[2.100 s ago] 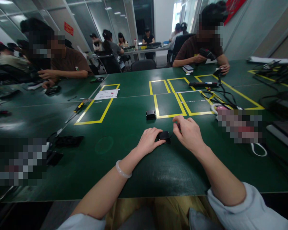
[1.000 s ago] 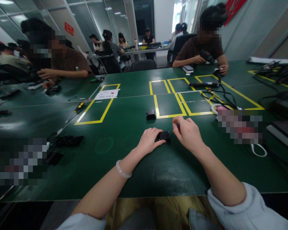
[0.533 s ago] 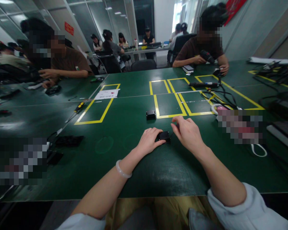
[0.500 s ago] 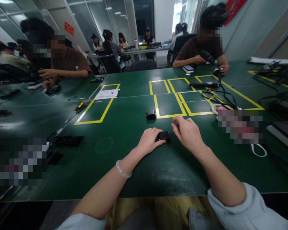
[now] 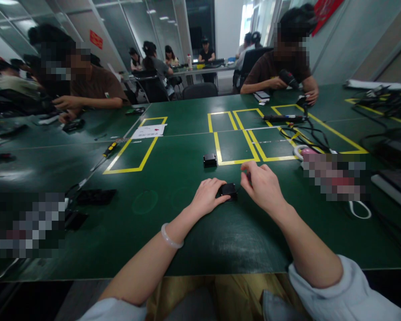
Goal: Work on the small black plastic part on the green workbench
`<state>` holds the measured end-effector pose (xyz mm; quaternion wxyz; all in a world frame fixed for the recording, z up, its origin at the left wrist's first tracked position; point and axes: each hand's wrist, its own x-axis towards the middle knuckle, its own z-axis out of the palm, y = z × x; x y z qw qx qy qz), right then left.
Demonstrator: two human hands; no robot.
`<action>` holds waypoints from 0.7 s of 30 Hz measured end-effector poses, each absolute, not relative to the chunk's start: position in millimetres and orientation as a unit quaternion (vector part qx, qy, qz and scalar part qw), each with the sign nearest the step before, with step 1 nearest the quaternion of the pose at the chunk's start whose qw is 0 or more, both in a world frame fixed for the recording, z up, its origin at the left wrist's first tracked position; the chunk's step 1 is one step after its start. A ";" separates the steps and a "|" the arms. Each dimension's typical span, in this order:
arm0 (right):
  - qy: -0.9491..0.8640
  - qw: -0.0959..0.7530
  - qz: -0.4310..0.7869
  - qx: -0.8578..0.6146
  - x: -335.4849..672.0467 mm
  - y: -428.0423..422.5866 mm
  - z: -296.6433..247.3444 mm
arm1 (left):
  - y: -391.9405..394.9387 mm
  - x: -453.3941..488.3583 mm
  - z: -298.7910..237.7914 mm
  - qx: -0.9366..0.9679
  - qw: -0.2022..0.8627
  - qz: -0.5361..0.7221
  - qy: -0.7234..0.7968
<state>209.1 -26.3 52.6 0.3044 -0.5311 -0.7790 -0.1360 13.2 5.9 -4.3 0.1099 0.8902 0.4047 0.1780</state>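
Observation:
My left hand (image 5: 207, 195) is closed on a small black box-shaped part (image 5: 229, 190), steadying it on the green table (image 5: 147, 249) with fingers behind and thumb in front. To its right, my right hand (image 5: 261, 183) is raised with thumb and fingers pinched together. Something thin and dark shows between that hand and the part, but its kind is hidden by the fingers. A similar black box (image 5: 210, 160) with small tabs at its corners lies just beyond my left hand.
Yellow tape outlines (image 5: 239, 162) mark the table ahead. A yellow-and-black screwdriver (image 5: 110, 149) lies to the left near a white paper (image 5: 149, 131). Rightward are a black pen-like tool (image 5: 285, 118) and tangled cables (image 5: 307, 136). Co-workers sit across; one holds a power driver (image 5: 288, 79).
My right hand has shifted very slightly to the right. My left hand and the black part it holds have stayed put.

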 end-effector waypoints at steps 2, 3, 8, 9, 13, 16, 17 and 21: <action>-0.781 0.301 -0.128 -0.533 209.1 -26.2 52.4 | 5.9 13.1 -4.7 0.891 0.107 0.180 0.403; -0.782 0.299 -0.123 -0.532 209.3 -26.2 52.4 | 6.0 13.0 -4.9 0.891 0.106 0.181 0.402; -0.778 0.309 -0.123 -0.533 210.5 -26.8 52.8 | 6.2 12.9 -5.0 0.892 0.106 0.180 0.401; -0.779 0.310 -0.123 -0.532 210.4 -26.8 52.8 | 6.2 12.9 -4.8 0.892 0.107 0.179 0.402; -0.785 0.305 -0.115 -0.527 209.3 -26.6 53.6 | 6.0 13.1 -3.8 0.891 0.113 0.179 0.401; -0.789 0.301 -0.107 -0.524 209.2 -26.8 54.3 | 6.0 13.2 -3.5 0.891 0.115 0.180 0.401; -0.791 0.301 -0.106 -0.522 209.5 -26.9 54.3 | 5.9 13.2 -3.5 0.890 0.115 0.179 0.402; -0.789 0.309 -0.114 -0.519 210.4 -26.7 52.9 | 6.0 13.0 -3.8 0.889 0.115 0.177 0.406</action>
